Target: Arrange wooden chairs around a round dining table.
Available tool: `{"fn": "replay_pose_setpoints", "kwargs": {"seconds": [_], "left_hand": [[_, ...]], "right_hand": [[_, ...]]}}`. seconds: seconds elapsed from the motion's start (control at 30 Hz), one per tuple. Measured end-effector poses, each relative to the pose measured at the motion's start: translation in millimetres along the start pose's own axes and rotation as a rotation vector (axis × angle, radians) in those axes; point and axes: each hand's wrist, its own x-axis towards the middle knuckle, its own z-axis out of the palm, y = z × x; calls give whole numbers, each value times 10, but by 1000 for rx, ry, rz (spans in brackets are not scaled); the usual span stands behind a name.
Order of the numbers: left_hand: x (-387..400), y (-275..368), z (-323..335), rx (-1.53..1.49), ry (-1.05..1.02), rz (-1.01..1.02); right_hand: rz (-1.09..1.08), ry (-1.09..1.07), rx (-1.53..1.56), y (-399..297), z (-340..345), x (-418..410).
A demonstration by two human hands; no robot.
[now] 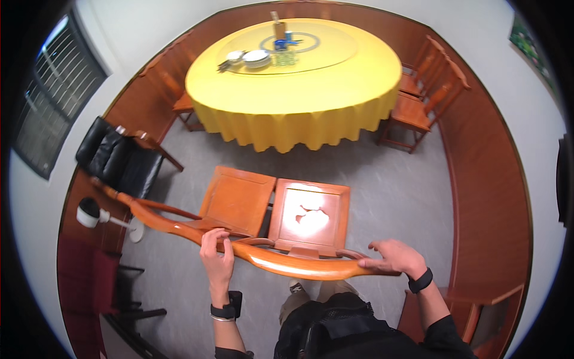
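Two wooden chairs stand side by side before me, their backs toward me. The right chair's glossy top rail (287, 265) curves across in front of my body. My left hand (217, 256) is at the rail's left end, where it meets the left chair's top rail (154, 218). Its fingers are loosely curled, and whether they grip the wood is unclear. At the rail's right end, my right hand (394, 259) lays its thumb on the wood with the fingers spread. Beyond the rails are the left seat (237, 202) and the shiny right seat (311, 197).
A round table with a yellow cloth (291, 98) stands ahead, holding stacked plates (256, 58) and glasses (284, 58). Wooden chairs (410, 110) flank it. Left are a black padded chair (121, 152) and a white stand (117, 220). A wooden cabinet (484, 294) sits at right.
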Motion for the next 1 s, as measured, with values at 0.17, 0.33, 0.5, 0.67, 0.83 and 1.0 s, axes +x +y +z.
{"fn": "replay_pose_setpoints", "kwargs": {"seconds": [0.17,0.33,0.5,0.67,0.83,1.0], "left_hand": [[-4,-155,324,-76,-182,-24],[8,-208,393,-32,-241,-35],[110,-227,398,62,-261,-42],[186,-177,504,-98,-359,-56],[203,-20,406,-124,-564,-65],[218,62,225,-52,-836,254]], "right_hand": [[394,335,209,215,486,-251],[341,906,344,323,967,-172],[282,1263,566,406,1080,-27],[245,1427,694,403,1187,35],[189,1556,829,437,1292,111],[61,1634,881,441,1351,142]]}}
